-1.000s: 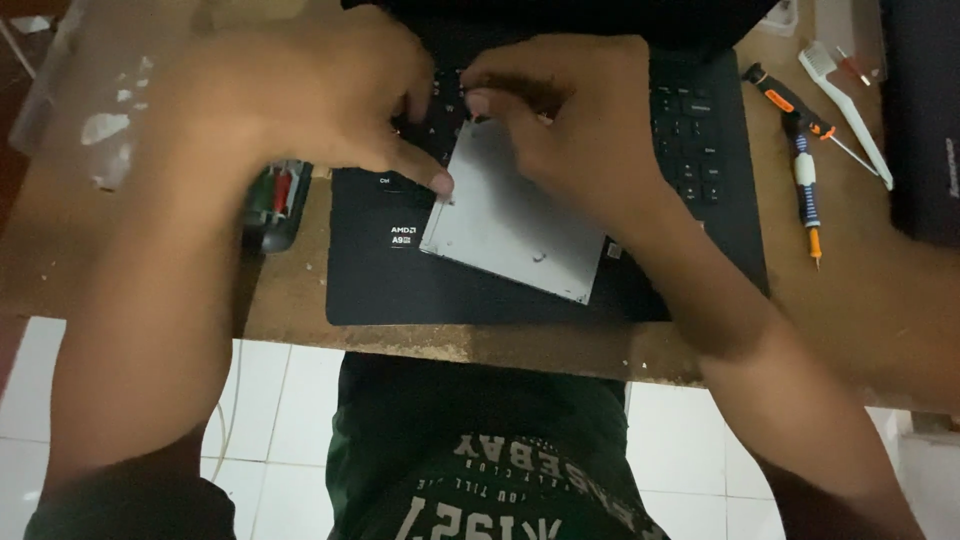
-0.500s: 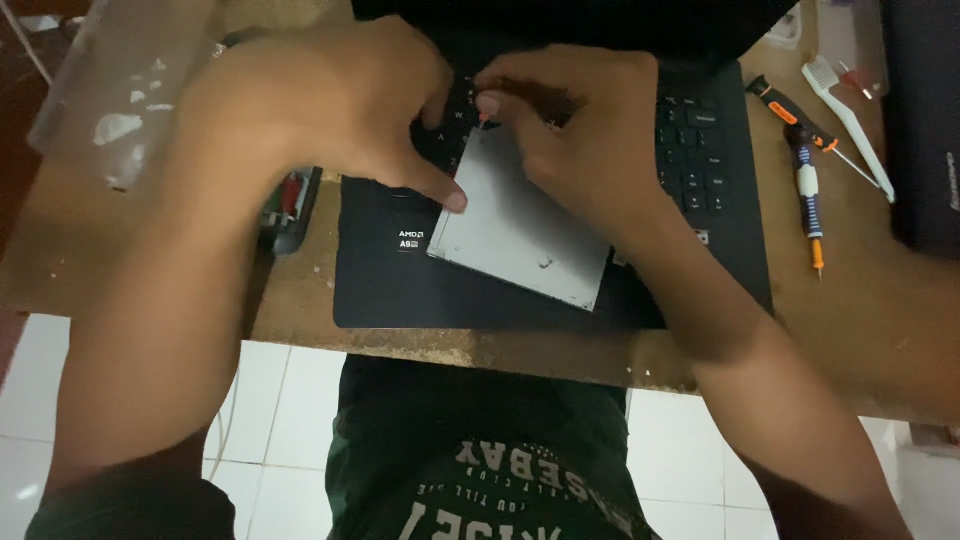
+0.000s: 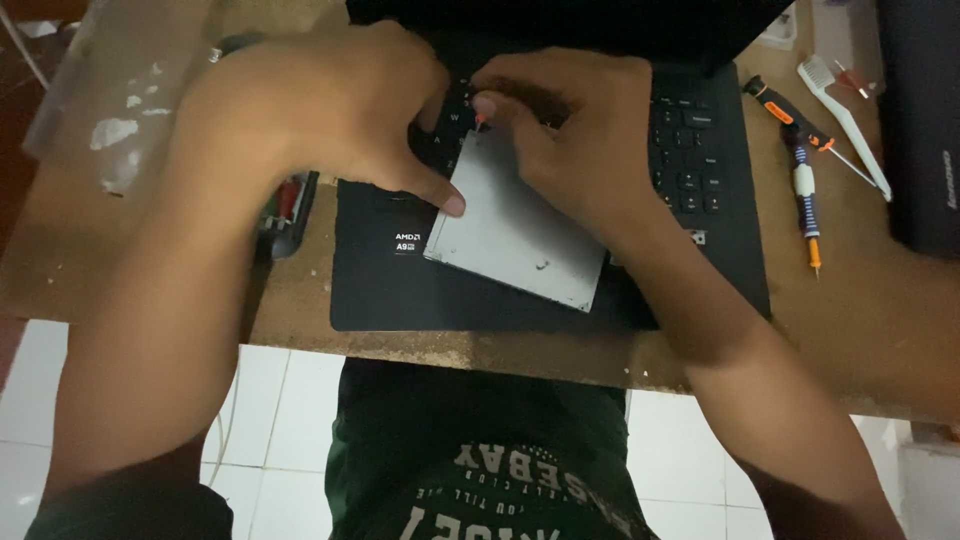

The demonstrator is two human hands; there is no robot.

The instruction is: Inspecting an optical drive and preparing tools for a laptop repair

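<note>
Flat grey rectangular metal drive (image 3: 515, 235) lies tilted on the palm rest of the open black laptop (image 3: 380, 280), its upper edge over the lower rows of the keyboard. The laptop sits on a worn brown wooden desk (image 3: 150, 280), near the desk's front edge.

Left hand (image 3: 320, 115): curled over the upper left corner of the drive, thumb tip pressed on the drive's left edge. Grip of this hand: fingers bent together, bearing on the drive; whether they close around anything cannot be told, as the hand hides them.

Right hand (image 3: 585, 130): resting over the upper right part of the drive. Thumb and forefinger pinched together on a thin small tool with an orange tip (image 3: 481, 120), held at the drive's top edge.

Right of the laptop, on the desk: a black-and-orange screwdriver (image 3: 785, 115), a slim white-and-blue precision screwdriver (image 3: 806, 205) and a white brush (image 3: 845, 125), lying near each other. A second dark device (image 3: 925, 130) at the far right edge. A dark tool with red parts (image 3: 290, 210) lies just beside the laptop's left side, partly under the left forearm.
</note>
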